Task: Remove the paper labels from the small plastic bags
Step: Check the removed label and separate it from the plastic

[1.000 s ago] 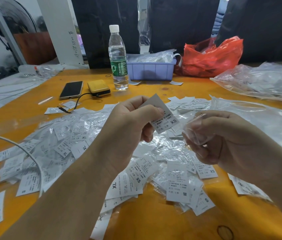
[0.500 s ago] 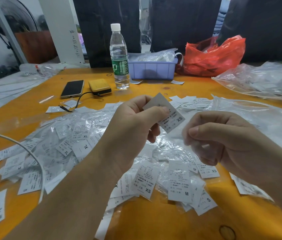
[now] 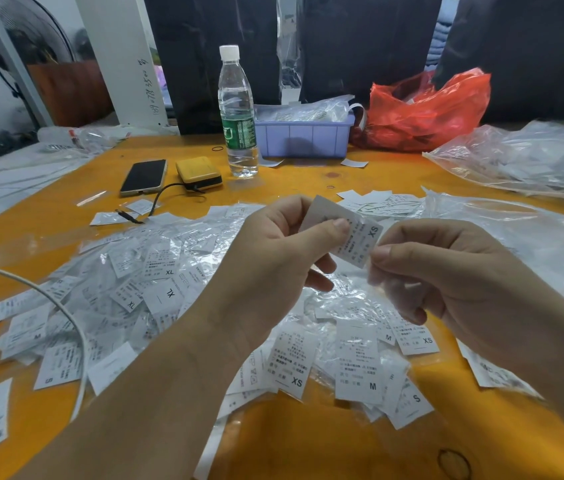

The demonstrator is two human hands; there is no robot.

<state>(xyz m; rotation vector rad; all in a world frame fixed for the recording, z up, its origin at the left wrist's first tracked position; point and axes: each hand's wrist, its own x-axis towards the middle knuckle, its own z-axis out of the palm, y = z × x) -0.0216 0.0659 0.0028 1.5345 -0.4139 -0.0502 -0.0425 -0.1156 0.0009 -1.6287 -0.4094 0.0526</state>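
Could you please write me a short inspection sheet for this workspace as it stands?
Surface: orange table, largely covered.
Job's things: XS label held up between both hands; pile of bagged labels spread beneath; loose labels behind.
Clutter: water bottle, phone, yellow power bank, purple bin, red bag, clear bags.
Hands: left hand pinches the label; right hand pinches its lower edge.
Cables: black cable from the power bank; white cable across the pile.
Surroundings: fan at left, dark garments behind.
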